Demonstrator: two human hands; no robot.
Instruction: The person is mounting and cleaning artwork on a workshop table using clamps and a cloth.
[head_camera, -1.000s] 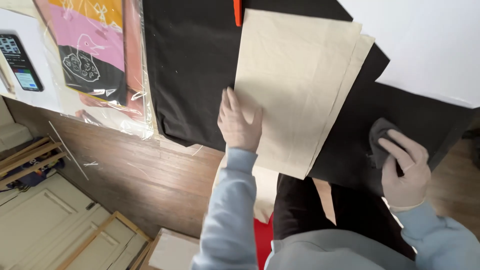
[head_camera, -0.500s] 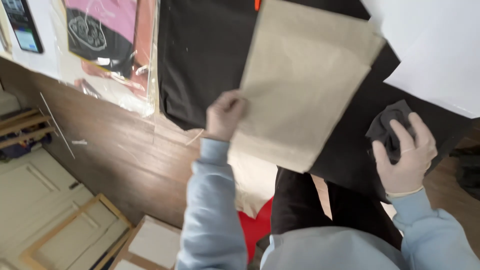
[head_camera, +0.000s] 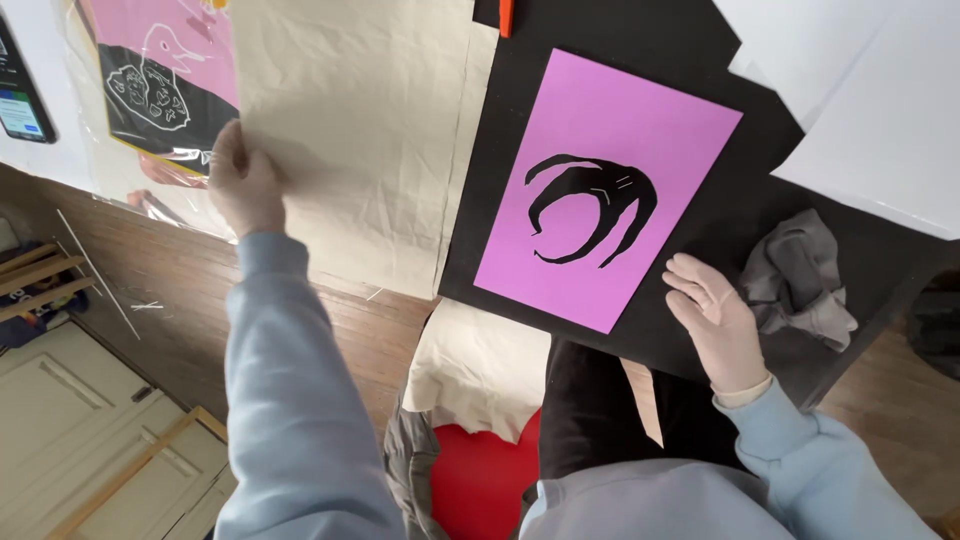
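Moved: tan paper (head_camera: 360, 130) now swung off to 10 o'clock, uncovering a purple sheet (head_camera: 607, 190) on the black board (head_camera: 740, 290).
Left hand (head_camera: 243, 185): fingers pinched on the tan paper's edge.
Right hand (head_camera: 715, 320): fingers spread flat on the board, at 4 o'clock from the purple sheet.
Grey cloth (head_camera: 800, 280): just beside the right hand.

Single head-worn view, looking steeply down, close over black board (head_camera: 700, 330), lap, wooden floor (head_camera: 180, 330) beneath.
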